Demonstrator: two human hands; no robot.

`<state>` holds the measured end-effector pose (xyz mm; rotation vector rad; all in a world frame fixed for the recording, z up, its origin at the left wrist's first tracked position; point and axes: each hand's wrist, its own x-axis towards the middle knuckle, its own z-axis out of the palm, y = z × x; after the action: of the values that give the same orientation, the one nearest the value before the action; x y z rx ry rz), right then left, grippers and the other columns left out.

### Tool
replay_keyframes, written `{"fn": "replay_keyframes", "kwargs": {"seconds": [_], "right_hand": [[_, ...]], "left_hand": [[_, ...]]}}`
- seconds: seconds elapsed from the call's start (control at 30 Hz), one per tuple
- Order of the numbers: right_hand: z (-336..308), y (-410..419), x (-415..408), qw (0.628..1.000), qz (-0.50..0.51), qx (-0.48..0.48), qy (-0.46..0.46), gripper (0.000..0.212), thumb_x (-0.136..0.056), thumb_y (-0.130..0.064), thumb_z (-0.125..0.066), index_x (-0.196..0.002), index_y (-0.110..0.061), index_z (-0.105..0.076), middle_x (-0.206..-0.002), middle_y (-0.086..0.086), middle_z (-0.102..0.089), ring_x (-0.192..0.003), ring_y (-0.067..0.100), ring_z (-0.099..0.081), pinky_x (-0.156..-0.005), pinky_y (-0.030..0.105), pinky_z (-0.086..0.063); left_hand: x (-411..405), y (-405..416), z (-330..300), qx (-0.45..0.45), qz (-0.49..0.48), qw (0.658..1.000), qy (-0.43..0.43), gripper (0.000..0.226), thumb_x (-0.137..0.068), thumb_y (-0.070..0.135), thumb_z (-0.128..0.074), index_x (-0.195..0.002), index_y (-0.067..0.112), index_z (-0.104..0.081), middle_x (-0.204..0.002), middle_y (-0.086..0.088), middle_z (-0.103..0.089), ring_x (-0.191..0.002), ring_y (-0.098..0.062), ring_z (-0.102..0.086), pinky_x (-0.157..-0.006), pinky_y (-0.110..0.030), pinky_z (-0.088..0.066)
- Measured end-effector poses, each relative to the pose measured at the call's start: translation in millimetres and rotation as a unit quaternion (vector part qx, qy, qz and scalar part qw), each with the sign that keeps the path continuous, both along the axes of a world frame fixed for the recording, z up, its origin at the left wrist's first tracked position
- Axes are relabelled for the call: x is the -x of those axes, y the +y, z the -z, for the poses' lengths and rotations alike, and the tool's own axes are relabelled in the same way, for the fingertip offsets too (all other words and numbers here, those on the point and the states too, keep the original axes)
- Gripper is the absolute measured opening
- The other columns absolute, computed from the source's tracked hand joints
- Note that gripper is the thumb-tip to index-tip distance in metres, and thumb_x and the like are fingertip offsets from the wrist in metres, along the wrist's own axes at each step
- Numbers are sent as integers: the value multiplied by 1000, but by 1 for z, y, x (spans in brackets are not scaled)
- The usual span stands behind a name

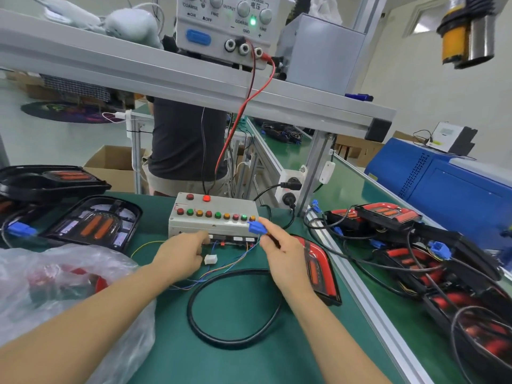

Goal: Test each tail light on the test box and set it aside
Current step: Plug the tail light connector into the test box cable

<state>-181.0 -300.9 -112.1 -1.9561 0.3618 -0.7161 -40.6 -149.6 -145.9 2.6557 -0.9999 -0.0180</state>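
Observation:
The grey test box (213,225) with a row of coloured lamps stands mid-table; one red lamp on top glows. My right hand (285,253) pinches a blue connector (256,227) just in front of the box's right end. A black cable (235,309) loops from it across the mat. A red and black tail light (322,270) lies under my right wrist. My left hand (182,256) reaches to the box's front sockets, fingertips at the connectors; a white plug (210,259) lies beside it.
Two tail lights (91,223) lie at the left, one with a blue plug. A pile of tail lights (432,261) and cables fills the right table. A clear plastic bag (55,286) sits near left. A power supply (224,29) stands on the shelf above; a person stands behind.

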Motion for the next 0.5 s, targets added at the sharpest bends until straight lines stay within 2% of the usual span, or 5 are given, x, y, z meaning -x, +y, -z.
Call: {"fn": "replay_keyframes", "kwargs": {"seconds": [0.13, 0.23, 0.3, 0.4, 0.5], "right_hand": [[2, 6, -9, 999, -1, -38, -4, 30, -99, -18, -52, -125, -19, -66, -121, -13, -64, -110, -9, -55, -90, 1, -37], [8, 10, -13, 998, -16, -63, -14, 25, -96, -14, -58, -116, -22, -71, -115, -17, -66, -108, -11, -57, -95, 7, -40], [11, 12, -13, 995, -35, -92, -18, 24, -93, -10, -62, -106, -28, -73, -109, -18, -69, -103, -11, -60, -90, 8, -44], [14, 10, -12, 993, -51, -103, -30, 29, -89, -5, -66, -92, -33, -72, -94, -17, -74, -92, -4, -65, -82, 11, -47], [13, 9, -11, 992, -60, -105, -30, 24, -89, -4, -65, -94, -27, -73, -96, -7, -75, -91, 6, -66, -85, 18, -49]], "left_hand": [[6, 5, -3, -19, 46, 999, 8, 24, -84, 28, -62, -108, 28, -65, -89, 8, -60, -93, -20, -60, -70, -26, -41], [8, 13, -4, -8, 65, 998, -13, 17, -87, 29, -62, -101, 24, -70, -83, 7, -52, -89, -21, -59, -68, -26, -38], [7, 18, -7, 86, 54, 994, 33, 17, -88, 25, -65, -104, 23, -70, -87, 7, -56, -91, -18, -60, -76, -26, -43], [11, 22, -20, 283, 59, 943, 166, 18, -86, 11, -68, -92, 28, -71, -84, 7, -71, -79, -8, -65, -79, -23, -50], [18, 22, -30, 339, 79, 909, 231, 25, -84, 3, -68, -86, 28, -74, -81, 7, -74, -73, -3, -65, -78, -21, -50]]}}
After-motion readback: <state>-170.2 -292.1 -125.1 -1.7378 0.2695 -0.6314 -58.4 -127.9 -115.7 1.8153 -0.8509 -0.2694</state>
